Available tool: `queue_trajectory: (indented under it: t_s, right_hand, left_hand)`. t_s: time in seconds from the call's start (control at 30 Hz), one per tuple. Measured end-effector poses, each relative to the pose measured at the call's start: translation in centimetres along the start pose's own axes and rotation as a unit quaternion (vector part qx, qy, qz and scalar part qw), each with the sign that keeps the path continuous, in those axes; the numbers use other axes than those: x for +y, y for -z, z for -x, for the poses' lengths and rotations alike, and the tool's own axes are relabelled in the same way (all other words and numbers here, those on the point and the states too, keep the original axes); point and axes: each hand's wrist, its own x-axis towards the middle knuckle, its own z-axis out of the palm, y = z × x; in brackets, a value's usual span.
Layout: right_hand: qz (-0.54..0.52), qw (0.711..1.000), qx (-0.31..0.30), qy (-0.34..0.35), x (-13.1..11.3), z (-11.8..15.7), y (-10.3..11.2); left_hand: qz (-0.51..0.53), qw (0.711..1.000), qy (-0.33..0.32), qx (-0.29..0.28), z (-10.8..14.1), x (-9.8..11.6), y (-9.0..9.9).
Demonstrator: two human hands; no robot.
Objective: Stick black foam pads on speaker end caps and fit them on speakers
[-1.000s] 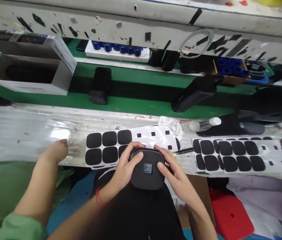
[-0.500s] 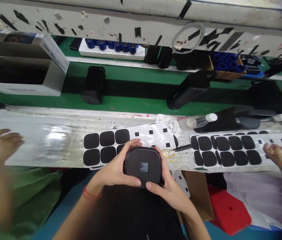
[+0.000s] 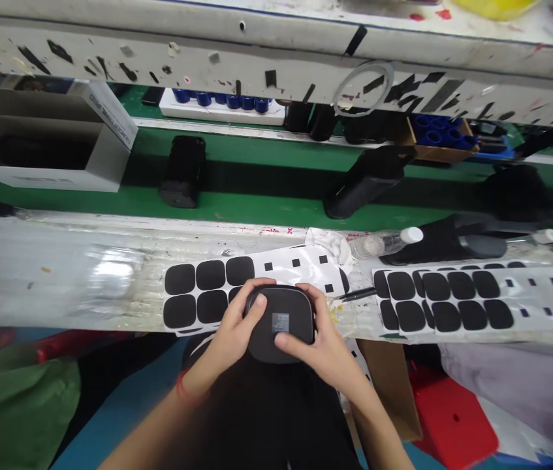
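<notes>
Both hands hold a black rounded-square device [image 3: 269, 346] at the front edge of the bench, its face with a small grey label turned up. My left hand [image 3: 237, 326] grips its left side, thumb lying on the upper left of the face. On the right side my right hand [image 3: 322, 339] is wrapped round the edge, its thumb just below the label. Behind the device lies a sheet of black rounded-square stickers [image 3: 211, 305], partly hidden by my left hand. A black pen [image 3: 358, 294] rests to the right of it.
More sticker sheets [image 3: 447, 314] lie at right, with a clear bottle [image 3: 386, 243] behind. Across the green belt [image 3: 266, 179] stand an open white box [image 3: 65, 177] and black cylindrical units [image 3: 184, 171]. A red bin [image 3: 452, 418] is below right. People's clothing shows on both sides.
My left thumb has moved up from the device's lower edge onto its face, and my right thumb has moved up beside the label. The neighbours' hands at both sides have left the view.
</notes>
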Motion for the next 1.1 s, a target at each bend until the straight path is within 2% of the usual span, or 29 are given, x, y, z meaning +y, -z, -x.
queue_trajectory:
  t_s: [0.13,0.3,0.4,0.5,0.6,0.7,0.77,0.87,0.9,0.93,1.0,1.07,1.1]
  right_hand:
    - [-0.08,0.993,0.084,-0.01,-0.3,-1.8,-0.2]
    - [-0.162,0.977,0.124,-0.067,-1.0,-2.9,-1.5]
    - [-0.252,0.949,0.119,-0.146,-1.2,-2.7,-1.9]
    - [-0.323,0.913,0.131,-0.214,-1.6,-2.1,-1.4]
    - [-0.38,0.881,0.121,-0.255,-2.2,-1.1,-0.2]
    - [-0.439,0.849,0.085,-0.281,-2.6,-0.5,1.2]
    - [-0.448,0.85,0.07,-0.269,-2.6,-0.6,1.7]
    - [-0.445,0.863,0.051,-0.233,-2.2,-1.5,1.9]
    - [-0.444,0.867,0.043,-0.221,-2.0,-1.8,1.8]
    - [-0.443,0.871,0.035,-0.21,-1.7,-2.0,1.6]
    - [-0.442,0.875,0.012,-0.197,-1.3,-2.0,1.4]
    - [-0.426,0.885,-0.008,-0.189,-0.7,-1.6,1.3]
    - [-0.41,0.894,-0.01,-0.18,-0.5,-1.3,1.3]
  left_hand:
    - [0.021,1.0,0.006,-0.003,0.3,0.0,-0.1]
    - [0.059,0.998,0.021,0.018,0.0,0.3,-0.4]
    - [0.064,0.997,0.012,0.046,-0.5,0.7,-1.4]
    - [0.019,0.998,-0.019,0.057,-0.4,1.4,-2.7]
    - [-0.059,0.992,-0.107,0.015,0.3,2.6,-3.4]
    - [-0.149,0.953,-0.256,-0.068,1.0,3.9,-3.5]
    - [-0.18,0.918,-0.329,-0.125,1.2,4.6,-3.3]
    - [-0.201,0.892,-0.363,-0.178,1.1,4.9,-2.9]
    - [-0.206,0.892,-0.366,-0.168,1.0,4.8,-2.8]
    - [-0.206,0.897,-0.367,-0.133,0.9,4.4,-2.6]
    - [-0.176,0.923,-0.341,0.003,0.3,3.3,-2.2]
    - [-0.088,0.955,-0.242,0.146,-0.6,2.0,-1.6]
    - [-0.017,0.969,-0.167,0.18,-1.2,1.3,-1.3]
